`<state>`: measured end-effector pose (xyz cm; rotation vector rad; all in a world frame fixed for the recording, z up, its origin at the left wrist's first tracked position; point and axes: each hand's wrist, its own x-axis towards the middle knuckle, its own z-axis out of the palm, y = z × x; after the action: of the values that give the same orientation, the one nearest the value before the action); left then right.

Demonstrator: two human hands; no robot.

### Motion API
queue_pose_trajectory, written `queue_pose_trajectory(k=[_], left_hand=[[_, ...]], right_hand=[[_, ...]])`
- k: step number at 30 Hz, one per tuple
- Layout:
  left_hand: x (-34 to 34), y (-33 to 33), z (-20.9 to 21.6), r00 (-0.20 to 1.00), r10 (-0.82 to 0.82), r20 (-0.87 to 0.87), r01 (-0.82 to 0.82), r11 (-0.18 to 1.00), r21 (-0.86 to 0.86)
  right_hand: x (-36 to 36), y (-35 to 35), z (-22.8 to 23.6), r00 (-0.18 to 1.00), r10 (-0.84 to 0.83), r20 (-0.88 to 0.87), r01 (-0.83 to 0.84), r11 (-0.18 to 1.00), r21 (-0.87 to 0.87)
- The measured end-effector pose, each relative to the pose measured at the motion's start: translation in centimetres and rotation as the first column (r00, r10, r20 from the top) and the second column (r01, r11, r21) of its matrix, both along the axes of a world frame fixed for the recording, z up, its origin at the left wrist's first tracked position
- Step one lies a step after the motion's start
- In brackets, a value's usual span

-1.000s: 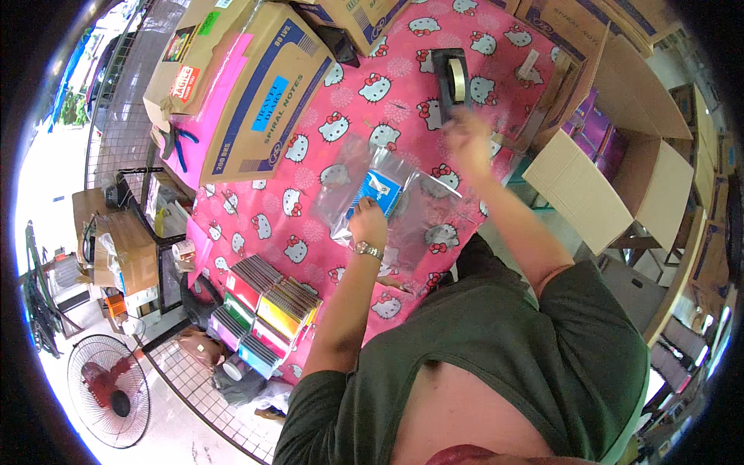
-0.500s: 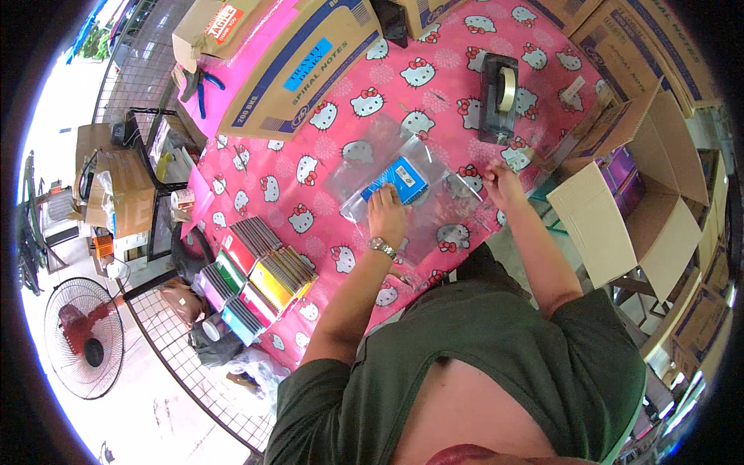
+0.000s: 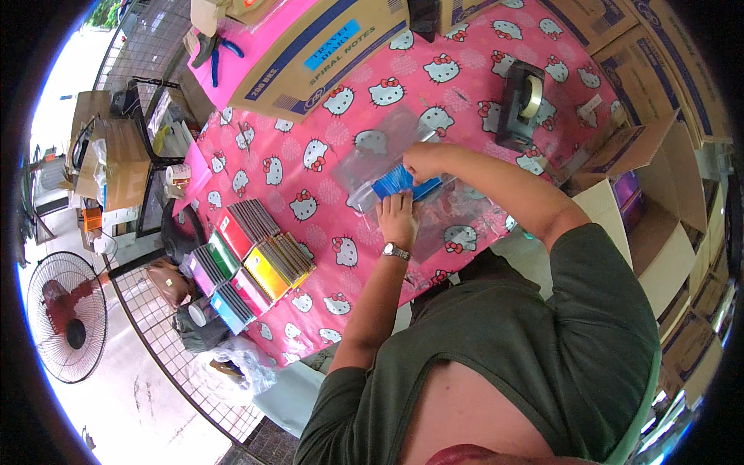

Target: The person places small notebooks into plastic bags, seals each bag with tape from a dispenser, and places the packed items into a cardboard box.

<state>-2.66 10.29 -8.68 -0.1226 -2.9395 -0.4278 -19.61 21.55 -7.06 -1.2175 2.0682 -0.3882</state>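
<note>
A blue notebook (image 3: 394,183) lies flat with clear plastic bags (image 3: 459,213) around and under it on the pink table cover. My left hand (image 3: 398,220), wearing a watch, rests on the near edge of the notebook with its fingers stretched out side by side. My right hand (image 3: 424,161) reaches across from the right, over the notebook's far right part. Its fingers are curled closed. What they hold, if anything, is hidden from view.
Stacked spiral notebooks (image 3: 260,252) in several colours stand at the left. A black tape dispenser (image 3: 518,105) is at the far right. A large carton (image 3: 318,62) sits at the back, with pliers (image 3: 218,58) beside it. An open carton (image 3: 668,209) stands right; a fan (image 3: 66,318) is at left.
My right hand has moved left from the table's right side to the notebook, and its fingers have closed. My left hand has shifted slightly toward me. The view has moved a little.
</note>
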Motion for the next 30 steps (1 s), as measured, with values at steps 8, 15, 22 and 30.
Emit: queue_pose_trajectory(k=[8, 15, 22, 30], left_hand=[[1.6, 0.2, -0.3, 0.999, 0.043, 0.032, -0.035, 0.973, -0.227], [3.1, 0.9, -1.5, 0.977, 0.19, 0.092, -0.171, 0.968, -0.184], [3.5, -4.6, 4.3, 0.973, 0.13, 0.192, -0.226, 0.715, 0.662], [-1.0, -7.8, 2.5, 0.922, -0.263, 0.283, -0.345, -0.227, 0.911]], right_hand=[[1.2, -0.2, 2.8, 0.963, -0.082, -0.257, 0.138, 0.969, 0.205], [-0.6, 2.1, 0.9, 0.937, -0.216, -0.273, 0.158, 0.963, -0.22], [0.7, 3.0, 6.9, 0.642, -0.354, 0.68, 0.439, 0.897, 0.051], [4.8, 5.5, 2.5, 0.485, -0.319, 0.815, 0.656, 0.748, -0.097]])
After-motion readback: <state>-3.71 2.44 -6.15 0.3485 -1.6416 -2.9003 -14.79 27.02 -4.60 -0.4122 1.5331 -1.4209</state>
